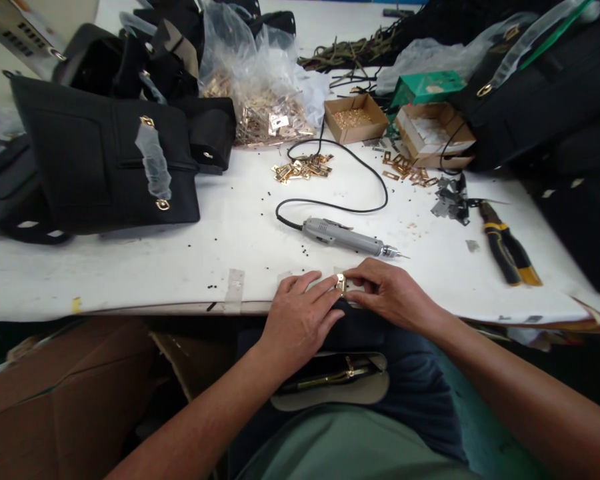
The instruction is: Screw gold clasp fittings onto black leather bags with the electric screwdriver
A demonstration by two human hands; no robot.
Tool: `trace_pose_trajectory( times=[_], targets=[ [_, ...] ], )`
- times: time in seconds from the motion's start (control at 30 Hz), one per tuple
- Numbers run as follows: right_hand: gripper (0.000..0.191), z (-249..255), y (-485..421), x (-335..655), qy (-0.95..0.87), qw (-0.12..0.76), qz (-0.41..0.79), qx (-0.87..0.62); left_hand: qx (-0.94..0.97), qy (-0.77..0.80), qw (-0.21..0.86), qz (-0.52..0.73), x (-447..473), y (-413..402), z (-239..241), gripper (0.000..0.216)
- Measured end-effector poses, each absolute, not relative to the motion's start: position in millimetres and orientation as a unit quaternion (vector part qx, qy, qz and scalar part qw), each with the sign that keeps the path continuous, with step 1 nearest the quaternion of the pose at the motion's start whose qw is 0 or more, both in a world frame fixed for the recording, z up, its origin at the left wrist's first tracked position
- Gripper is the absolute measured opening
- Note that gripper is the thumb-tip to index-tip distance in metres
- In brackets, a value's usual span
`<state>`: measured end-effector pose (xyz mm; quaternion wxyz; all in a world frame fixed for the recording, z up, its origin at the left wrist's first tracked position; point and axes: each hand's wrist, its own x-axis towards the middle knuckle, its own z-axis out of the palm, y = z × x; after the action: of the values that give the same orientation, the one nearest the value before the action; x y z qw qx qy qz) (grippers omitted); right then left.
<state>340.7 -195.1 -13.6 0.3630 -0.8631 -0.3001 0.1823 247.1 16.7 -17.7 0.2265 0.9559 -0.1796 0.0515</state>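
Note:
A small gold metal plate [341, 285] sits between my hands at the table's front edge, against dark material. My left hand [300, 320] has its fingertips on the plate's left side, its thumb lower down on the dark material. From the right, my right hand [393, 290] pinches at the plate's edge with thumb and index finger, the other fingers curled. Below, on my lap, rests a black bag [325, 383] with a gold zipper and a pale edge. Just beyond my hands lies a grey electric screwdriver [343, 237], its bit pointing right.
Black handbags [105, 153] stand at the left, more at the right. Farther back are a clear bag of gold fittings [270, 113], a cardboard box [355, 120] of small gold pieces and loose gold plates [303, 169]. Yellow-black pliers [510, 247] lie right. The screwdriver's black cable [380, 180] loops behind it.

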Motion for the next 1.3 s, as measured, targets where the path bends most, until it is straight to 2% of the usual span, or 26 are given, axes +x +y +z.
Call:
trace_pose_trajectory(
  times=[0.6, 1.3],
  targets=[
    [0.030, -18.8, -196.6, 331.4, -0.380, 0.325, 0.095, -0.861, 0.953, -0.160, 0.256, 0.030, 252.2, 18.1, -18.5, 0.036],
    [0.031, -19.6, -192.9, 332.1, -0.367, 0.344, 0.100, -0.858, 0.969, -0.192, 0.147, 0.045, 246.9, 13.2, -12.7, 0.040]
  ],
)
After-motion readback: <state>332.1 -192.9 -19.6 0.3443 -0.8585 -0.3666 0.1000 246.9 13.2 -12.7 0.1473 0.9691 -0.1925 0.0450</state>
